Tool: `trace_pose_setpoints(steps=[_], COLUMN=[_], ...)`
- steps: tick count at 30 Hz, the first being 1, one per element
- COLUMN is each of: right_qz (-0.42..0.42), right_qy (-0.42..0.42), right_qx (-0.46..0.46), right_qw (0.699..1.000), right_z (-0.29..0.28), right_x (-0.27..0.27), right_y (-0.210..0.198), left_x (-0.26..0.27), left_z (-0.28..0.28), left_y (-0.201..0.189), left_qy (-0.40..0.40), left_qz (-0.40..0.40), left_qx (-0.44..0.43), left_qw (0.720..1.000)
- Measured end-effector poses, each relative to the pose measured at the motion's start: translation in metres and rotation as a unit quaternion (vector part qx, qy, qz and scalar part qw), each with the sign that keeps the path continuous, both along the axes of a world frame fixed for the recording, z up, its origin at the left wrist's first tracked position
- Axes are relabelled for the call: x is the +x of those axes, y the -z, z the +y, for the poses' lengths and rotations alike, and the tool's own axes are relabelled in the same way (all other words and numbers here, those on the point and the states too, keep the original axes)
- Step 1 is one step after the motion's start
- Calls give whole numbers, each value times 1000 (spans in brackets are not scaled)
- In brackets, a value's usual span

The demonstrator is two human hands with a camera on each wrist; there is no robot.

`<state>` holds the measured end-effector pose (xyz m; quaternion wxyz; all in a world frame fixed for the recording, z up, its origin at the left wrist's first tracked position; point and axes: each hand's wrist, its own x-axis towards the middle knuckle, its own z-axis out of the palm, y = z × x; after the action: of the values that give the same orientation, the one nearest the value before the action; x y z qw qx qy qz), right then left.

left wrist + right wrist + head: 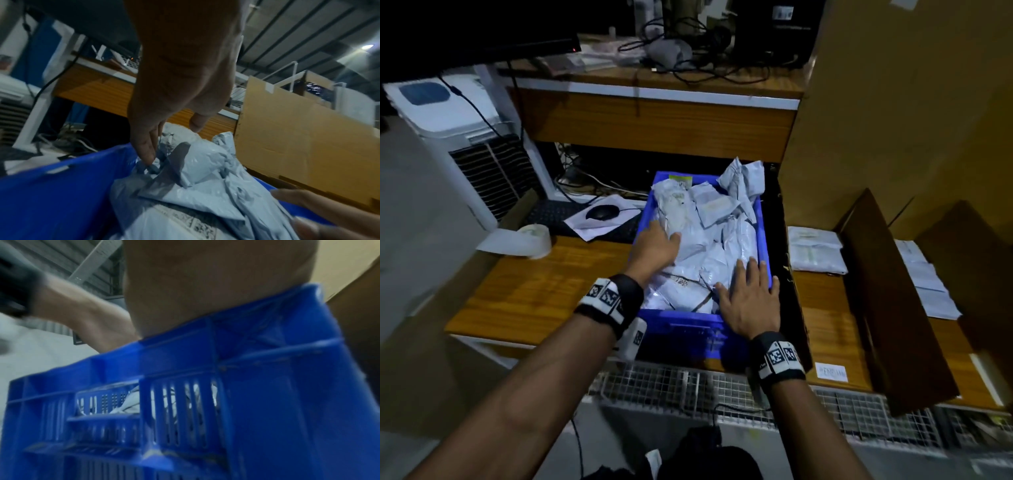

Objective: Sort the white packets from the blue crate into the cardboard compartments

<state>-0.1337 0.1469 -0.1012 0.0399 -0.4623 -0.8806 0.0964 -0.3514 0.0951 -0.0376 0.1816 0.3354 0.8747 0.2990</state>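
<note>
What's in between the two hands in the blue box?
Crumpled white plastic packets fill the stretch between the left hand and the right hand, both inside the blue plastic crate. The head view shows it best.

Tape roll (534, 240) left on table (544, 291); black mouse (602, 211) on paper behind it; white cooler (458, 137) upper left.

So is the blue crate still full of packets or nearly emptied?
Full: white packets are heaped to the rim of the blue crate, one poking above its far corner.
</note>
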Motion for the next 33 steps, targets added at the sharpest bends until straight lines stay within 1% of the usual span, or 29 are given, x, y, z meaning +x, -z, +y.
trace_pose_setpoints(steps=[2, 4, 6, 7, 9, 13, 16, 18, 20, 22, 24, 26, 28, 30, 32, 33], right_qz=[-10, -20, -30, -31, -30, -41, -33, -25, -23, -2, 26, 69, 144, 224, 291, 330], right_qy=[0, -3, -3, -1, 1, 8, 14, 23, 30, 31, 32, 36, 52, 64, 53, 43], right_qx=[0, 1, -1, -1, 2, 2, 3, 7, 8, 13, 17, 12, -12, -22, -20, -35], right_qw=[1000, 1000, 1000, 1000, 1000, 999, 999, 999, 999, 999, 999, 997, 988, 972, 955, 942], right_z=[1, 1, 2, 3, 4, 3, 3, 4, 3, 3, 4, 5, 5, 2, -6, -13], right_x=[0, 0, -1, -2, -2, -4, -5, -6, -7, -6, -4, -2, 0, -1, -4, -7], right_y=[1, 0, 0, 1, 2, 2, 0, 2, 4, 3, 3, 3, 1, -6, -22, -33], left_x=[-12, -19, -21, -21, -25, -35, -36, -38, -40, -41, -43, -46, -47, -44, -41, -39], left_z=[10, 21, 31, 35, 39, 41, 41, 41, 37, 31, 23, 15, 5, -5, -11, -14], left_y=[0, 4, 7, 8, 8, 16, 14, 14, 10, 4, 0, -3, -7, -15, -22, -24], left_qy=[-21, -48, -79, -91, -101, -88, -56, -29, -3, 17, 67, 119, 169, 225, 264, 279], left_qz=[-52, -134, -252, -291, -329, -356, -354, -367, -394, -422, -434, -429, -416, -418, -422, -420], left_qx=[-1, 34, 102, 126, 145, 143, 140, 138, 130, 134, 130, 120, 104, 105, 121, 127], left_qw=[998, 989, 959, 944, 928, 919, 923, 920, 910, 897, 889, 888, 887, 874, 859, 854])
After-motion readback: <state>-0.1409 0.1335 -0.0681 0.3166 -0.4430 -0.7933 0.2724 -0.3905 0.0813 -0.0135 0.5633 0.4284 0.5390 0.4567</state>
